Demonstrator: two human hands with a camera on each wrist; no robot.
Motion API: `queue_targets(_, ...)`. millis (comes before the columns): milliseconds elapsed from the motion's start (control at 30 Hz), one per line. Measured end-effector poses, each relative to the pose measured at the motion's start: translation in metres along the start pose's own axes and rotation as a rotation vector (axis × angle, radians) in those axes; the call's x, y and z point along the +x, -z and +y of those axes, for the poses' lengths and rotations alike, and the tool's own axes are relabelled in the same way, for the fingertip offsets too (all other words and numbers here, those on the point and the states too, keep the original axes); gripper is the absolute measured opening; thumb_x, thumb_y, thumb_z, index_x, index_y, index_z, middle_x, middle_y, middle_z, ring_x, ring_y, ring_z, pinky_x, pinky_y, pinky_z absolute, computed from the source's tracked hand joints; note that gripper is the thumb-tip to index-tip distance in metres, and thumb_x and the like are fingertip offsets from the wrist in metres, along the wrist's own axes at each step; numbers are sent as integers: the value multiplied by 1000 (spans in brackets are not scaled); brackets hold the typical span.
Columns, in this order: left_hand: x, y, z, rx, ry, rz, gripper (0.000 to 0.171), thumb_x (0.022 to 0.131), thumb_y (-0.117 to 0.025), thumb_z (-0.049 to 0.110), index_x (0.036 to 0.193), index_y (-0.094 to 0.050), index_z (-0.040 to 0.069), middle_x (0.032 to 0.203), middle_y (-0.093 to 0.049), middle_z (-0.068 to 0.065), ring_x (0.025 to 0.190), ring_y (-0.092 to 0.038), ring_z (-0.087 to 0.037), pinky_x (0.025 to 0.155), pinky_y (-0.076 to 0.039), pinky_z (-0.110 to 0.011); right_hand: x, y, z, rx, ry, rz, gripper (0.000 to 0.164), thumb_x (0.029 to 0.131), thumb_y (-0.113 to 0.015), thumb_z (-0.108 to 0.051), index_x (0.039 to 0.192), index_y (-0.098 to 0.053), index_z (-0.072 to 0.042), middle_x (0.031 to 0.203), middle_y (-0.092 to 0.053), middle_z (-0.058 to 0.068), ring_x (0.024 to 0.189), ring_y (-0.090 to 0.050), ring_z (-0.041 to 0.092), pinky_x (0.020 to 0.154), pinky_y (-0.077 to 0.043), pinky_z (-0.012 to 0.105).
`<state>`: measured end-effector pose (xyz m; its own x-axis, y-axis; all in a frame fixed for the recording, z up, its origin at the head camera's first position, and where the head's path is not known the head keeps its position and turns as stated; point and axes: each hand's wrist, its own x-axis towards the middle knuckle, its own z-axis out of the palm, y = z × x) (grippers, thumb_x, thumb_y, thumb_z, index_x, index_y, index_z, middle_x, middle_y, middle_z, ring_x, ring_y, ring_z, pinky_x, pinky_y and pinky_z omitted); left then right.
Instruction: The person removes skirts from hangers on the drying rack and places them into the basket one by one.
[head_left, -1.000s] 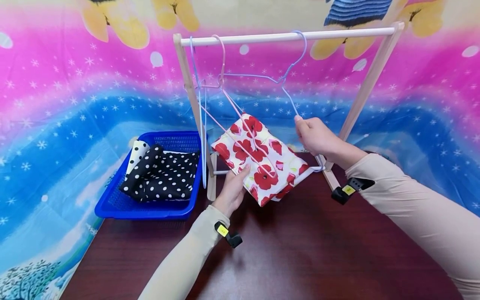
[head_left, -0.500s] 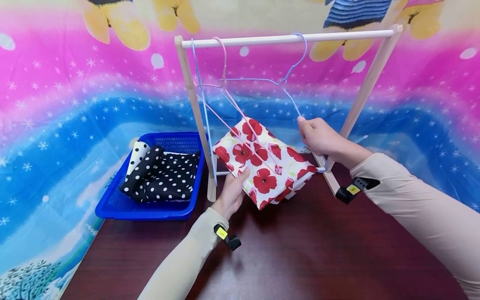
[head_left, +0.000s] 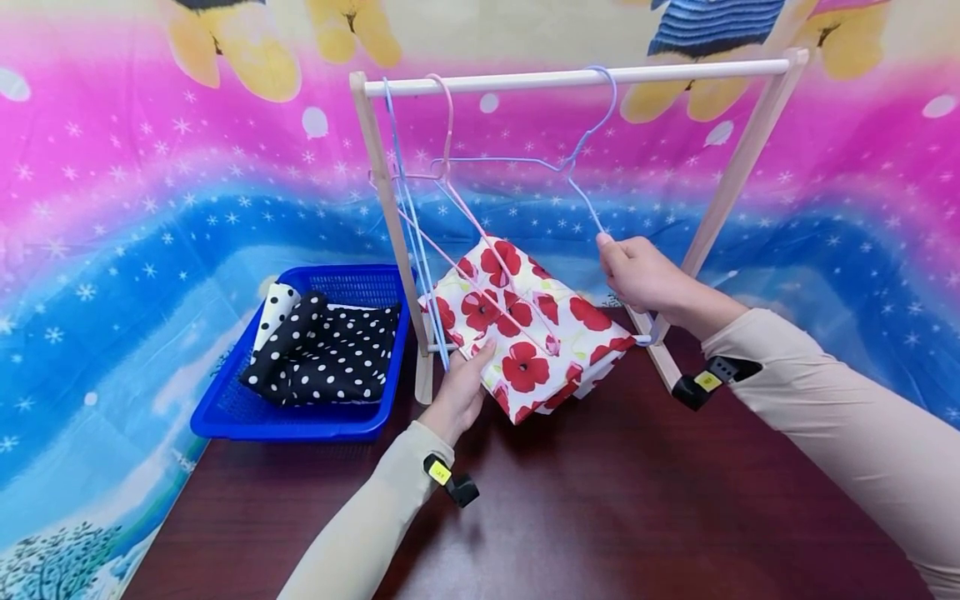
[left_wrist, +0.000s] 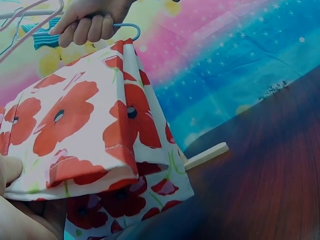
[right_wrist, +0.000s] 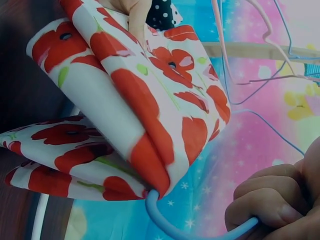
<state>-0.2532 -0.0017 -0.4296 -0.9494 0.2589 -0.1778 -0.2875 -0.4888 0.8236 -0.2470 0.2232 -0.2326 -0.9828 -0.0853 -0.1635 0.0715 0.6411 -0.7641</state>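
My left hand (head_left: 459,388) pinches the near left edge of a folded white cloth with red poppies (head_left: 525,364), thumb on top and fingers underneath. My right hand (head_left: 637,271) grips the side wire of a light blue hanger (head_left: 540,160), its fingers curled round the wire. That hanger hooks over the rack's bar, and its lower right corner (right_wrist: 155,210) comes out of the cloth's folds in the right wrist view. Most of its lower part is hidden by the cloth. A pink hanger (head_left: 450,125) hangs in front, its lower end overlapping the poppy cloth.
A wooden rack (head_left: 495,82) stands on the dark red table (head_left: 600,500). Another blue hanger (head_left: 408,200) hangs at its left end. Left of the rack is a blue basket (head_left: 285,429) with black-and-white dotted cloth (head_left: 337,350) inside. A printed backdrop (head_left: 150,208) closes off the back.
The poppy cloth's right corner has shifted right toward the hanger's corner, covering more wire. The right hand has moved slightly right. The leftmost blue hanger's lower end has swung right.
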Motion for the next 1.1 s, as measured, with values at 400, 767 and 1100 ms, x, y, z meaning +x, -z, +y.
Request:
queue_targets(400,-3,4,-1,19,34,23,44,104,-56,23,144,-45,9,108,-71,11,96,-68,-3,88,-54,-22,0,1,2,-3,-4,0,59,108,-23,-54,68,-37,-14,50,-31,-5,44,-28,13,42,-25,30)
queue_targets(767,-5,8,-6,11,17,17,38,105,-55,23,139,-50,7,110,-72,5,97,-70,-5,85,-57,-22,0,0,2,-6,8,8,59,108,-24,-53,67,-36,-13,50,-32,-5,44,-28,13,42,-25,29)
queue_targets(1100,-4,11,-6,30,20,20,40,105,-54,23,143,-49,9,125,-70,-2,103,-70,-7,90,-57,-24,-1,0,2,-5,7,7,59,108,-24,-54,67,-36,-12,50,-32,-4,44,-28,13,42,-25,30)
